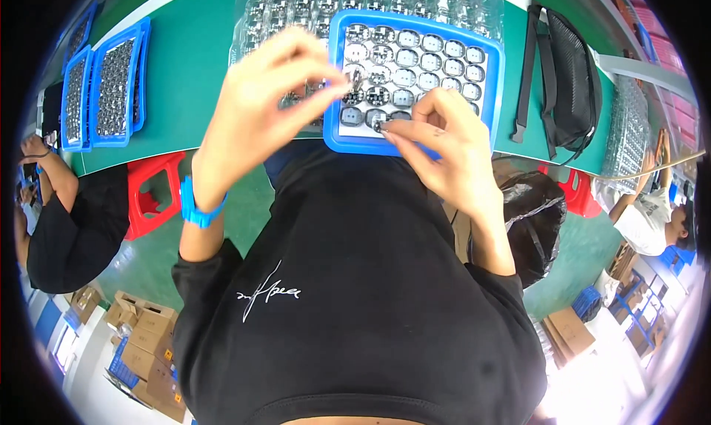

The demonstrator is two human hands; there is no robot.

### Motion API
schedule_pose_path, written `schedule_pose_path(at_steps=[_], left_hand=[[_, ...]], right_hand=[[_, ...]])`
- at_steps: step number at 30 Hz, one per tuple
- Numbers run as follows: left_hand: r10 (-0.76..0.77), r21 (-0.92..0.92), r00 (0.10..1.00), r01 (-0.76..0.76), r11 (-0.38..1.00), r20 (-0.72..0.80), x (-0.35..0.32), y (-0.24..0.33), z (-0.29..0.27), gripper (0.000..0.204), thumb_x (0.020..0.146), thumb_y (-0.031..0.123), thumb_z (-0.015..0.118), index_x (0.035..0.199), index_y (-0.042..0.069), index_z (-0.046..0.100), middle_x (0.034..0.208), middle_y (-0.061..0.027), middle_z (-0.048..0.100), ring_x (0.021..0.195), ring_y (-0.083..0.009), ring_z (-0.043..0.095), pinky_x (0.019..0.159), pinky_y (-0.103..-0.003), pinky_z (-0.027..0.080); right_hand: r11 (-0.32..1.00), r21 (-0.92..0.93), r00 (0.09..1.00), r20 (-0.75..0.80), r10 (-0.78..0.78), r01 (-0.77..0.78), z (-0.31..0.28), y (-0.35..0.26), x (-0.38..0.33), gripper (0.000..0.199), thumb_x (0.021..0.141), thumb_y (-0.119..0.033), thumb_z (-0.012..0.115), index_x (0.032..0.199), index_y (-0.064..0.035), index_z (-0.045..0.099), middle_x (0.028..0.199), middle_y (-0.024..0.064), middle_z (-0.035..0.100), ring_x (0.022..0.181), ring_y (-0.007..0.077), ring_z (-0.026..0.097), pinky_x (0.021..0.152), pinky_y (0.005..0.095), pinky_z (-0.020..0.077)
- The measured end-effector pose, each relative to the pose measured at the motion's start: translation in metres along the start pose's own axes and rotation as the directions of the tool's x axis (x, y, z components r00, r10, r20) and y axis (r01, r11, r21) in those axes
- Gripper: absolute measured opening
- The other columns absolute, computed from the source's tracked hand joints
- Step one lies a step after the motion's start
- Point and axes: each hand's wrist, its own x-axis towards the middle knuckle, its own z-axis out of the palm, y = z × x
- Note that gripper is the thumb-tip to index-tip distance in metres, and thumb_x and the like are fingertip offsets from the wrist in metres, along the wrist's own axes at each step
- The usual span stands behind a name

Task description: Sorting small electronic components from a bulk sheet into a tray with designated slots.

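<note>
A blue tray (498,84) on the green table holds rows of small rounded modules (404,78). Those on its left side show dark, shiny parts; farther right they look plain grey. My left hand (270,92), slightly blurred, hangs over the tray's left rim. Its thumb and forefinger come together in a pinch; what they hold, if anything, is too small to make out. Over the near row, my right hand (455,147) pinches a small dark part (379,126) at one of the modules. Its fingertips hide some of that part.
Clear plastic blister trays (296,14) of similar parts lie beyond the blue tray. More filled blue trays (115,88) stand at left, and a black bag (570,77) with straps lies at right. Red stools (152,195) and other people flank the table.
</note>
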Motion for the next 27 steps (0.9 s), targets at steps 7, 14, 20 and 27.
schedule_pose_path(at_steps=[7, 14, 20, 27], left_hand=[[-0.158, -0.094, 0.982, 0.168, 0.981, 0.1, -0.046, 0.006, 0.02, 0.016, 0.088, -0.001, 0.081, 0.102, 0.0, 0.074, 0.102, -0.0086, 0.062, 0.088, -0.024, 0.067, 0.074, -0.036, 0.054], [-0.085, -0.057, 0.992, 0.091, 0.994, 0.098, -0.044, 0.0, 0.024, 0.015, 0.087, -0.002, 0.082, 0.101, -0.002, 0.075, 0.102, -0.009, 0.064, 0.087, -0.023, 0.067, 0.073, -0.034, 0.055], [-0.026, 0.005, 0.989, 0.025, 1.0, 0.147, -0.04, -0.002, 0.026, 0.016, 0.087, -0.001, 0.081, 0.101, -0.002, 0.074, 0.103, -0.0108, 0.064, 0.09, -0.0273, 0.068, 0.077, -0.037, 0.056], [0.039, 0.113, 0.947, -0.079, 0.991, 0.32, -0.03, 0.006, 0.02, 0.018, 0.086, -0.001, 0.072, 0.102, -0.002, 0.066, 0.108, -0.0117, 0.058, 0.102, -0.0308, 0.063, 0.084, -0.042, 0.055]], right_hand=[[0.995, -0.101, 0.999, 0.037, 0.002, 0.002, 0.015, 0.001, 0.001, 0.018, 0.079, -0.008, 0.088, 0.096, -0.0117, 0.083, 0.085, 0.0014, 0.056, 0.075, 0.0207, 0.055, 0.066, 0.034, 0.0463], [0.98, -0.195, 0.999, 0.044, -0.021, 0.029, 0.02, -0.002, 0.002, 0.018, 0.079, -0.01, 0.087, 0.096, -0.0116, 0.083, 0.086, 0.0016, 0.055, 0.077, 0.0214, 0.055, 0.067, 0.0347, 0.0466], [0.979, -0.203, 0.998, 0.051, -0.021, 0.031, 0.022, 0.0, 0.001, 0.017, 0.079, -0.009, 0.086, 0.095, -0.0098, 0.081, 0.087, 0.0025, 0.055, 0.079, 0.0225, 0.056, 0.069, 0.0358, 0.0474], [0.981, -0.195, 0.998, 0.057, -0.004, 0.016, 0.021, 0.0, 0.003, 0.015, 0.079, -0.009, 0.085, 0.093, -0.0087, 0.08, 0.088, 0.0032, 0.054, 0.082, 0.0235, 0.057, 0.071, 0.0368, 0.0481]])
